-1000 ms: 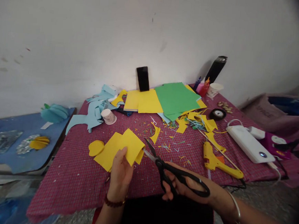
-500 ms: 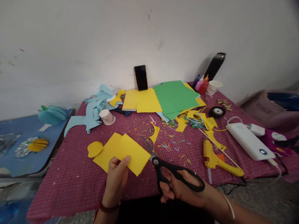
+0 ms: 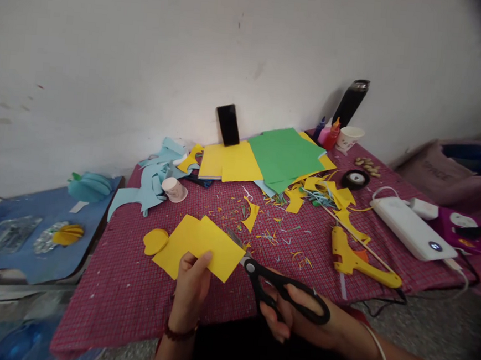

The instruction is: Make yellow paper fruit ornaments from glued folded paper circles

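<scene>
Between thumb and fingers, my left hand (image 3: pixel 193 284) grips a yellow piece of paper (image 3: pixel 222 248) near its lower edge. Another yellow sheet (image 3: pixel 180 239) shows to its left, partly covered. My right hand (image 3: pixel 292 311) has its fingers through the handles of black-handled scissors (image 3: pixel 251 265). The blades are parted at the right edge of the held paper, one partly hidden behind it. Left of the paper, rounded yellow cut-outs (image 3: pixel 155 241) lie on the checked red tablecloth (image 3: pixel 131 299).
Yellow scraps (image 3: pixel 250 215) litter the table. Behind are green sheets (image 3: pixel 286 156), a phone (image 3: pixel 228 124) against the wall and a paper cup (image 3: pixel 174 189). On the right lie a yellow glue gun (image 3: pixel 359 261), black tape (image 3: pixel 355 179) and a white power bank (image 3: pixel 413 229).
The scissors' handles have spread and the blades have moved apart, with the paper's right edge now between them. My left hand keeps its grip. The whole view has shifted slightly.
</scene>
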Demonstrator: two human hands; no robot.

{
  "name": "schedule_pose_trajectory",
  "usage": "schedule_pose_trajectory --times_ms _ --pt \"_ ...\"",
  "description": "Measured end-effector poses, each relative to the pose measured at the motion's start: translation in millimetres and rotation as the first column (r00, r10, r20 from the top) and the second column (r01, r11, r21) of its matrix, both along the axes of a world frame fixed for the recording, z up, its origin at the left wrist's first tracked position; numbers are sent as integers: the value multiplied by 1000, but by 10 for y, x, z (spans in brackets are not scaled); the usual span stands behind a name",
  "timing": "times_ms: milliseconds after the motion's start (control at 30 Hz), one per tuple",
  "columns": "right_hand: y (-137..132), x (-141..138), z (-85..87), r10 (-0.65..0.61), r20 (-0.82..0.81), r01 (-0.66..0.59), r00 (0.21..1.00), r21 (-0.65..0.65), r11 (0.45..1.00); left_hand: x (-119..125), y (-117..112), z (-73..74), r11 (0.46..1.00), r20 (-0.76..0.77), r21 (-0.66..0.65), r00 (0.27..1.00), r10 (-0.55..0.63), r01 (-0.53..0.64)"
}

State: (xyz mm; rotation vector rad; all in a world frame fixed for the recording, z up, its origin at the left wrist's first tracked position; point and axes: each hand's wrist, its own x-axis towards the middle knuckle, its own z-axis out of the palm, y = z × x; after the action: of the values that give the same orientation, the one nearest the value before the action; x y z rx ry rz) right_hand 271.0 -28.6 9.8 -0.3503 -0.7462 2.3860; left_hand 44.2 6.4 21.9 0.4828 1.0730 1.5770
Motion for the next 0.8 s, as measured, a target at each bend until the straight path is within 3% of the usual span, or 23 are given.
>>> schedule_pose_trajectory --times_ms 167,333,433,800 --pt "17 -19 -23 30 -62 -34 998 -65 997 61 -42 -26 998 -3 -18 998 -62 62" --pt "59 -65 42 -19 -91 6 996 -142 990 223 -169 -121 973 -29 -102 977 -209 205" --pt "59 -101 58 -55 -89 40 995 -164 986 308 -235 -170 971 5 -140 981 -196 195" --pt "41 -130 215 -157 102 150 982 68 986 296 -221 -168 980 -40 -120 986 -161 156"
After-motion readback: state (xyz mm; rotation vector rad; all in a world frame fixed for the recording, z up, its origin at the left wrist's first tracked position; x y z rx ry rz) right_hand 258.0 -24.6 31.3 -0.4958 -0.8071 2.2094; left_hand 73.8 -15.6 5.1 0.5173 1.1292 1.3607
